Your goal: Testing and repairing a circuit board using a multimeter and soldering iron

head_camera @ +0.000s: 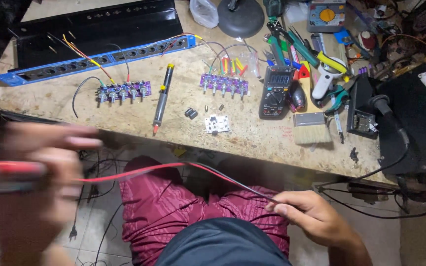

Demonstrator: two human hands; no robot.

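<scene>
- Left hand (pixel 35 182): blurred, raised near the camera at the left edge, fingers curled round a red-handled tool (pixel 13 170); what kind of tool it is, the blur hides.
- Red-and-black wire pair (pixel 173 167): a thin, flexible, plastic-sheathed cable stretched taut between the two hands, above the lap in maroon patterned shorts and below the desk (pixel 252 140) edge. The step in hand looks like working on the wire's left end with the tool; I judge the next move calls for steady tension and a firm hold close to that end.
- Blue-fronted rack panel (pixel 94 56): long, metallic, with a row of round holes, lying at the desk's back left with coloured leads trailing from it.
- Two purple circuit boards (pixel 123 91): small, each with a row of knobbed potentiometers, well apart.
- Soldering tool (pixel 162 98): slim, dark, yellow-capped, lying between the boards.
- Small white board (pixel 217 124): square, near the front edge.
- Multimeter (pixel 276 91): dark, boxy, matte casing.
- Right hand (pixel 306 212): thumb and fingers pinching the wire's black end, low at the right.
- Brush (pixel 310 128): flat, with pale bristles.
</scene>
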